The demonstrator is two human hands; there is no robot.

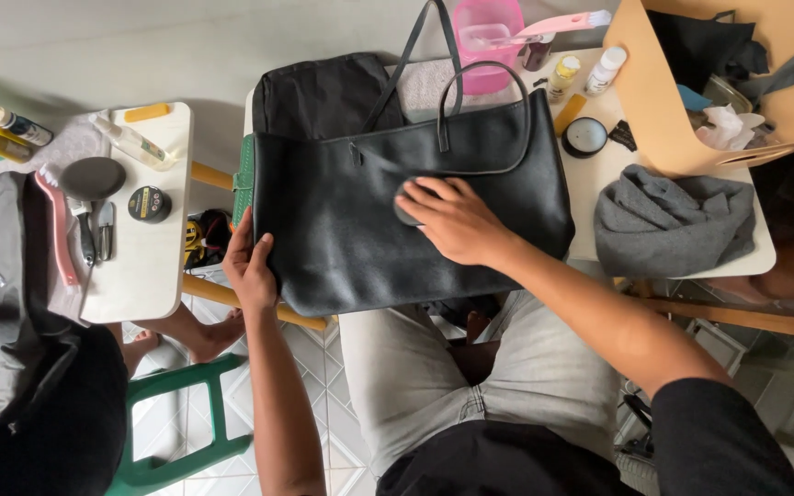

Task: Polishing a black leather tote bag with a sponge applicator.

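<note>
A black bag covers most of the white surface, its bottom edge overhanging the person's lap. The left hand grips the bag's left edge; the right hand presses a dark pad flat mid-bag. A grey cloth lies to the right.

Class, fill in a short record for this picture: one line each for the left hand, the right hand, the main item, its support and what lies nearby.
Left hand: left hand grips the bag's left edge.
Right hand: right hand presses a small dark pad onto the bag.
Main item: large black leather tote bag, lying flat, handles up.
Support: small white table.
Nearby: folded grey cloth, round black tin, pink plastic tub.
</note>
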